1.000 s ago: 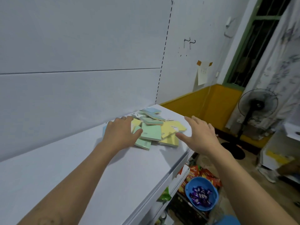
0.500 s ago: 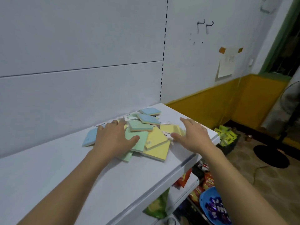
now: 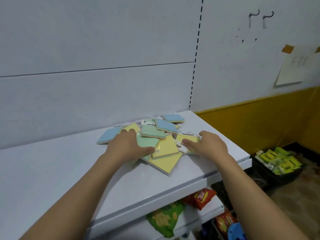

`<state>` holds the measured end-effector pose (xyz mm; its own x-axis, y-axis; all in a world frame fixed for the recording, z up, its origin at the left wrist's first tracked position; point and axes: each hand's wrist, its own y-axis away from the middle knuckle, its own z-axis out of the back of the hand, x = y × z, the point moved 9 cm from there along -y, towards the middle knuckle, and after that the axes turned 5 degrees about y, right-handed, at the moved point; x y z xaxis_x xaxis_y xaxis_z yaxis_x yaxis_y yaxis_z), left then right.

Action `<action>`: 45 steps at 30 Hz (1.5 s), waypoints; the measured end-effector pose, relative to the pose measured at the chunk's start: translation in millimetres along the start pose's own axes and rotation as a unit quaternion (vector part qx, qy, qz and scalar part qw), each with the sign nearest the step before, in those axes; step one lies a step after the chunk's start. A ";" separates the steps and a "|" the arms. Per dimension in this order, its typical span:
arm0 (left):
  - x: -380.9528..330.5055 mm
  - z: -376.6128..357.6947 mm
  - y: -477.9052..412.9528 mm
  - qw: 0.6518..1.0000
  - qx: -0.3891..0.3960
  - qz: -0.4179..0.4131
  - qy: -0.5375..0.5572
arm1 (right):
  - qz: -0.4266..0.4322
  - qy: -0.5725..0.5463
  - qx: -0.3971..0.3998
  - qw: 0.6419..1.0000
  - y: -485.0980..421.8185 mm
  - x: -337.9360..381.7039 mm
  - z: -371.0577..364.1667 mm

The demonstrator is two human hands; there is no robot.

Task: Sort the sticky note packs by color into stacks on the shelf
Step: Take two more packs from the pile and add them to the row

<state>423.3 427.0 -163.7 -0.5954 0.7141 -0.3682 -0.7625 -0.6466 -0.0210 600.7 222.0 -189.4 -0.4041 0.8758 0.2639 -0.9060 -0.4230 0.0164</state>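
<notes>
A white header card (image 3: 180,147) on a yellow sticky note pack (image 3: 191,139) at the right of the pile carries a dark strip whose pale letters seem to end in "OTE"; the rest is blurred. The yellow patch on the red snack bag (image 3: 203,199) below and the faint writing on the far wall paper (image 3: 292,70) are illegible.

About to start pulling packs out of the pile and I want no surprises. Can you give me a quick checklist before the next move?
1. Packs sorted by color: not ok. Blue, green and yellow lie mixed in one pile.
2. Both hands at the pile: ok. The left hand rests on a green pack, the right hand on a yellow pack.
3. Firm grip on a single pack: cannot tell.
4. Bare shelf left of the pile for stacks: ok.
5. Front yellow pack fully on the shelf: ok.
</notes>
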 end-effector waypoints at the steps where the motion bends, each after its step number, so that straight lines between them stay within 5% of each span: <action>1: 1.4 0.2 -0.8 1.000 0.007 0.009 0.015 | -0.002 0.005 0.002 1.000 -1.0 0.2 -0.4; 15: 28.9 -0.4 -3.7 0.965 -0.006 0.095 0.245 | -0.071 -0.194 0.055 0.977 -8.5 -12.7 -1.3; 23: 34.1 4.5 -7.2 0.942 -0.051 0.074 0.324 | -0.033 -0.347 -0.063 0.935 -0.2 -21.3 14.2; 32: 33.1 39.2 6.0 0.925 -0.168 0.018 0.339 | 0.014 -0.280 -0.128 0.951 7.3 -15.4 37.3; 39: 45.8 63.7 14.6 0.893 -0.195 0.015 0.405 | 0.021 -0.358 -0.182 0.916 11.5 -12.2 70.8; 45: 60.5 86.0 24.0 0.888 -0.228 0.022 0.399 | 0.079 -0.384 -0.149 0.908 11.0 26.7 78.7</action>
<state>347.3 477.7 -106.6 -0.1140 0.3860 -0.9154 -0.4534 -0.8401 -0.2977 589.8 222.5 -106.3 -0.4278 0.3404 0.8373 -0.8849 -0.3465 -0.3113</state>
